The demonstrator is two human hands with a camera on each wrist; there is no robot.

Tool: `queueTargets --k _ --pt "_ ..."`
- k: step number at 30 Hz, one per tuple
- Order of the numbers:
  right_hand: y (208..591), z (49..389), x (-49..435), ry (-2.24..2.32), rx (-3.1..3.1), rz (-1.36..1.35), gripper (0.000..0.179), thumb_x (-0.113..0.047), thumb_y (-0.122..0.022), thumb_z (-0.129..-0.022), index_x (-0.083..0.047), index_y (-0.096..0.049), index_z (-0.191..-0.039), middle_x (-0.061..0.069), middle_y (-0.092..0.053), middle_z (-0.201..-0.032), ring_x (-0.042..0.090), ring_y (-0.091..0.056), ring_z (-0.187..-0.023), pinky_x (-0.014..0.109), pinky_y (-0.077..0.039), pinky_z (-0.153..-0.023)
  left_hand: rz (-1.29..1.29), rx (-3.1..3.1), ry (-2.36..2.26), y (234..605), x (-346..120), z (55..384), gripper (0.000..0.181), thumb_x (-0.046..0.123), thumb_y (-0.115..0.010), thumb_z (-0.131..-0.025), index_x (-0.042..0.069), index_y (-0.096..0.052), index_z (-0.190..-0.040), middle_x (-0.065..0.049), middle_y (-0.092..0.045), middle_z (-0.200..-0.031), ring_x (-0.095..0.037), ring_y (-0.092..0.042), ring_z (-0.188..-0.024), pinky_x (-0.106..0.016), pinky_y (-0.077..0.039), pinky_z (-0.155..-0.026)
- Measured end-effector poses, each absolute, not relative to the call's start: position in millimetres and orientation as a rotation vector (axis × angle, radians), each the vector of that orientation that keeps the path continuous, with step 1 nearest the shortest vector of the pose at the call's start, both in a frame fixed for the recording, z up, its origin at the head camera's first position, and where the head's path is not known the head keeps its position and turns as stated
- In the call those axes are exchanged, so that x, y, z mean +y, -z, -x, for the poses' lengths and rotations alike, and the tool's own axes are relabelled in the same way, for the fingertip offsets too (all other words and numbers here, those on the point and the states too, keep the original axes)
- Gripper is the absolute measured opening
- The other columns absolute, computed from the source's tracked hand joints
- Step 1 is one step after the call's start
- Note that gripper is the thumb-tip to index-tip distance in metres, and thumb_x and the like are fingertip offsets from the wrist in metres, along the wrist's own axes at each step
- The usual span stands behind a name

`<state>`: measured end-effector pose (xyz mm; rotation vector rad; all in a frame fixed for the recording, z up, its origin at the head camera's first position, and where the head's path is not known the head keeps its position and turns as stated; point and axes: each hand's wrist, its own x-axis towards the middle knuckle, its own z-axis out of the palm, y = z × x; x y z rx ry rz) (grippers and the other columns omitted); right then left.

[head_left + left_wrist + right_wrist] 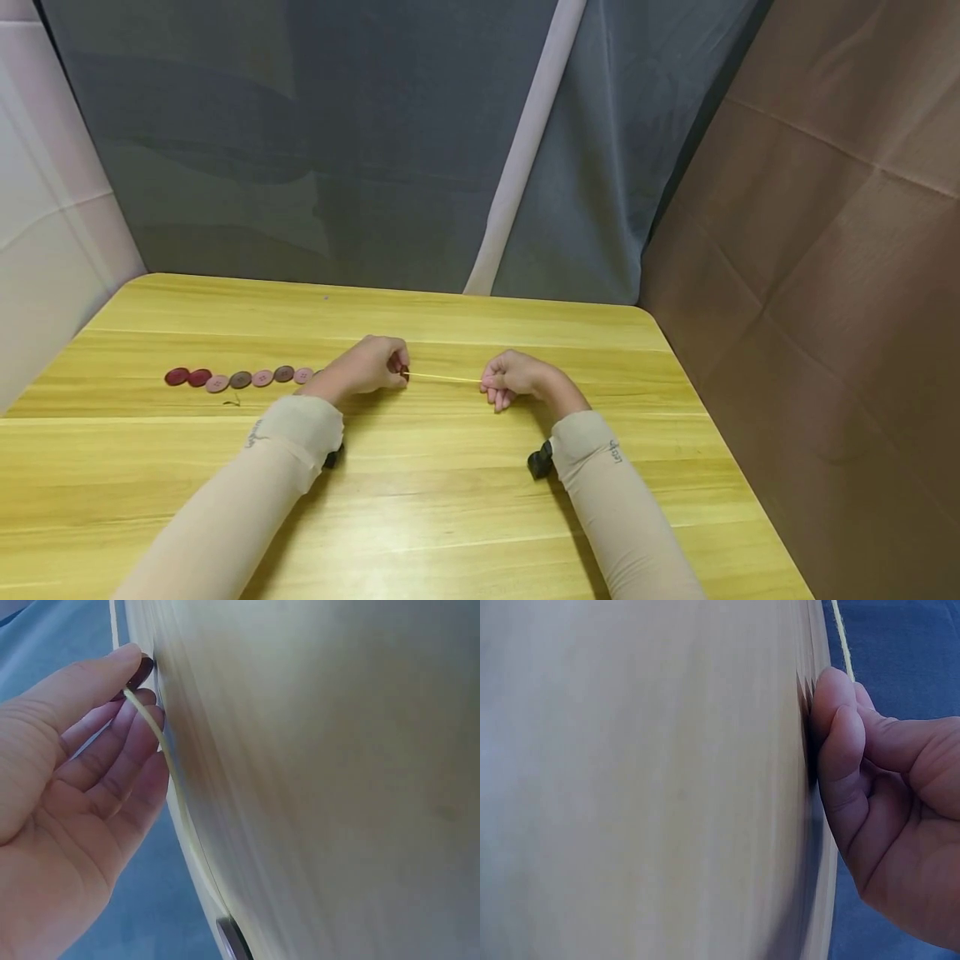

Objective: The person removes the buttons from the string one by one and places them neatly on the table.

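Between thumb and fingers, my left hand (367, 364) pinches a dark red button (141, 673) just over the table. A yellow string (444, 377) runs taut from that button to my right hand (513, 377), which pinches it between thumb and fingertips. In the left wrist view the string also trails from the held button down to another dark button (234, 939). To the left of my left hand lies a row of round buttons (262, 378) in dark red, pink and brown. My left hand and forearm hide the row's right end.
The wooden table (435, 500) has rounded far corners. A short dark bit of thread (234, 401) lies just in front of the button row. Grey cloth (300, 150) hangs behind the table, brown cloth (825, 292) on the right. A black wrist camera (540, 460) sits under the right cuff.
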<state>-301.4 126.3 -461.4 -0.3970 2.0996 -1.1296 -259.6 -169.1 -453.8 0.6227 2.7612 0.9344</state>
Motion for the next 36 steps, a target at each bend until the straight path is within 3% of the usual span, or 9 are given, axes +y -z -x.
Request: queueTargets --k 36 --pt "456.8 305.0 144.9 1.06 2.094 0.403 0.018 -0.005 -0.054 -0.104 0.006 -0.065 -0.096 0.01 -0.066 -0.073 0.015 -0.066 -0.057 0.025 -0.055 -0.057 -0.578 2.797 -0.927 451.6 -208.6 251.1 0.018 0.004 -0.08 -0.086 0.003 -0.065 -0.095 -0.004 -0.067 -0.089 -0.018 -0.061 -0.083 -0.035 -0.051 -0.077"
